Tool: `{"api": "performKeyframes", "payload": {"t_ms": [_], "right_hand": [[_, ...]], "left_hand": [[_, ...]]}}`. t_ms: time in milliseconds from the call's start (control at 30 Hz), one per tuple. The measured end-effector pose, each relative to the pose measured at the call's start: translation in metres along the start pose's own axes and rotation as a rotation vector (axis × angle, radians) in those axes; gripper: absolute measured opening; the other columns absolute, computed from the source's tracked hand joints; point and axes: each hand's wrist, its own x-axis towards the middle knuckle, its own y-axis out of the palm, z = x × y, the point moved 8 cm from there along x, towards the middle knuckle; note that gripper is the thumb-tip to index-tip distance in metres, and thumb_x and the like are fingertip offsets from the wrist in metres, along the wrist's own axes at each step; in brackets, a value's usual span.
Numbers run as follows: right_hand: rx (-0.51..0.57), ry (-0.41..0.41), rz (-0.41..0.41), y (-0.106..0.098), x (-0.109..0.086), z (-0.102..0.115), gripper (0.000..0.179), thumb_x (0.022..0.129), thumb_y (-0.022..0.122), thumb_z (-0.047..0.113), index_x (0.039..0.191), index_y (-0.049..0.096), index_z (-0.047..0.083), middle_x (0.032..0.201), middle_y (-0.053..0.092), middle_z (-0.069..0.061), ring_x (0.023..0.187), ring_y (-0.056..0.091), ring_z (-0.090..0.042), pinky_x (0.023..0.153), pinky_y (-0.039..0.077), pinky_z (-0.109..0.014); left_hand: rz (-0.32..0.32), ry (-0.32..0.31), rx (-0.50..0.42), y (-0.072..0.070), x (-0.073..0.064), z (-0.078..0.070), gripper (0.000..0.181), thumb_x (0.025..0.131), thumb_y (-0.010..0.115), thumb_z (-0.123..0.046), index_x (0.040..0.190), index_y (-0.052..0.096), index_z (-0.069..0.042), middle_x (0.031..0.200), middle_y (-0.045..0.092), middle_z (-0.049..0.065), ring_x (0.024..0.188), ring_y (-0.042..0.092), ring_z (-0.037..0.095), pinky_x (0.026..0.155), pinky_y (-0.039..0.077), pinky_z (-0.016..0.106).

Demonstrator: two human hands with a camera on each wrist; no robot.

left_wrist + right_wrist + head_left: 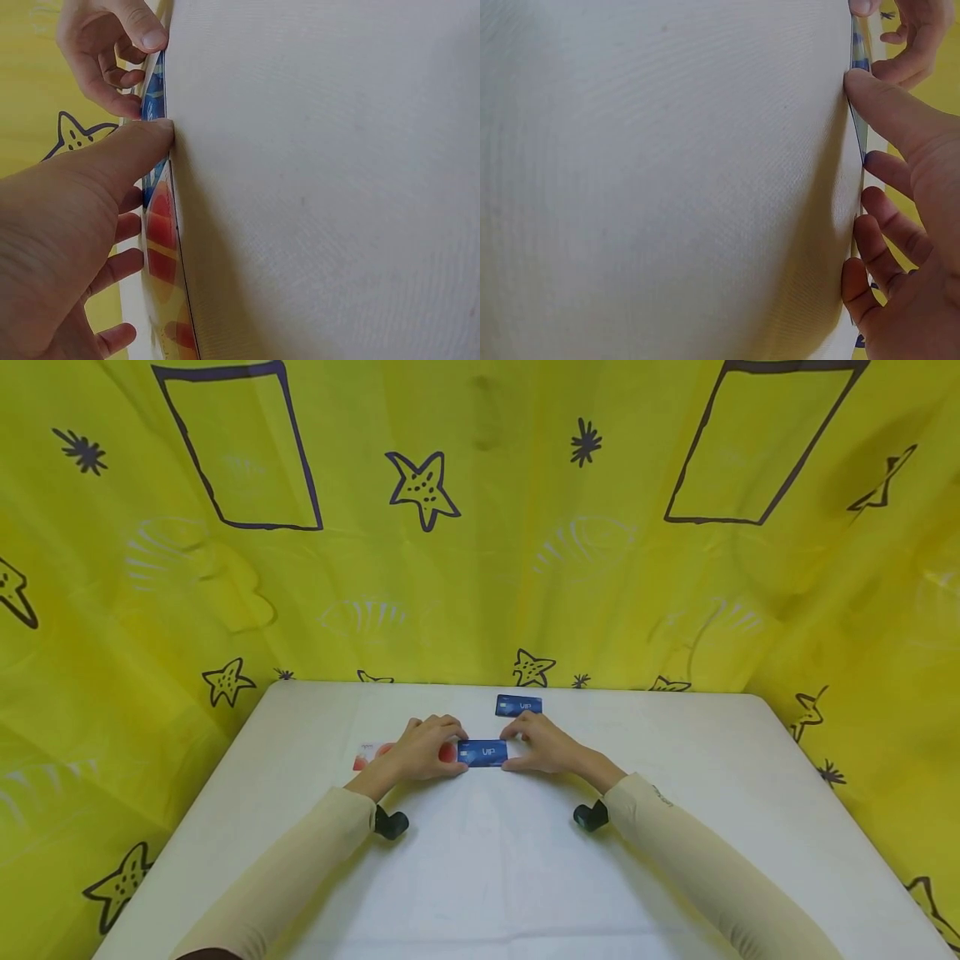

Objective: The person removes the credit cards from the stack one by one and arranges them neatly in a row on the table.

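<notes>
A blue card marked VIP (482,753) lies flat at the middle of the white table, level with the surface as far as I can tell. My left hand (426,747) pinches its left end, thumb on the near edge and a finger on the far edge. At the other end my right hand (547,745) grips it the same way. A red-and-white card (365,755) lies to the left, partly hidden beneath my left hand; in the left wrist view this red-patterned card (161,232) comes right up beside the blue one.
Farther back, a second blue VIP card (517,704) rests close behind my right hand. A white cloth covers the table (480,877). Yellow curtains (480,568) with drawn stars stand along its back and sides.
</notes>
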Motion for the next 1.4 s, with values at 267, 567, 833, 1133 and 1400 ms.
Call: {"api": "performKeyframes", "payload": {"t_ms": [267,567,833,1133,1400], "right_hand": [[0.003,0.001,0.012,0.000,-0.001,0.002,0.049,0.090,0.081,0.037,0.131,0.068,0.013,0.135,0.056,-0.010,0.121,0.050,-0.025,0.105,0.044,-0.045],[-0.008,0.002,0.007,0.002,-0.002,0.002,0.047,0.091,0.080,0.034,0.131,0.068,0.013,0.134,0.055,-0.010,0.119,0.050,-0.024,0.101,0.044,-0.042],[-0.026,-0.022,0.025,-0.002,-0.002,0.005,0.048,0.091,0.080,0.034,0.132,0.068,0.012,0.132,0.056,-0.010,0.116,0.050,-0.023,0.099,0.045,-0.041],[-0.058,-0.057,0.016,-0.013,0.001,0.009,0.054,0.089,0.082,0.035,0.134,0.065,0.011,0.120,0.062,-0.008,0.101,0.054,-0.021,0.088,0.048,-0.037],[-0.062,-0.081,-0.015,-0.026,0.001,0.007,0.061,0.089,0.082,0.031,0.140,0.060,0.006,0.124,0.063,-0.014,0.109,0.059,-0.028,0.094,0.050,-0.044]], "left_hand": [[-0.006,0.002,0.003,0.000,0.000,-0.002,0.050,0.089,0.079,-0.043,0.129,0.068,-0.017,0.140,0.060,0.005,0.127,0.051,0.026,0.106,0.037,0.053],[-0.005,0.001,0.008,0.001,-0.002,-0.003,0.048,0.090,0.078,-0.043,0.128,0.069,-0.017,0.138,0.061,0.005,0.126,0.052,0.026,0.106,0.037,0.053],[0.003,-0.014,0.006,-0.001,0.000,-0.004,0.047,0.091,0.075,-0.045,0.128,0.069,-0.017,0.139,0.060,0.004,0.126,0.052,0.026,0.108,0.035,0.055],[0.030,-0.009,0.005,-0.006,0.013,-0.007,0.053,0.093,0.072,-0.048,0.135,0.066,-0.016,0.122,0.067,0.001,0.110,0.057,0.019,0.102,0.035,0.047],[0.071,-0.040,0.028,-0.013,0.022,-0.011,0.065,0.093,0.072,-0.051,0.145,0.057,-0.016,0.117,0.070,0.003,0.102,0.062,0.019,0.098,0.037,0.048]]}}
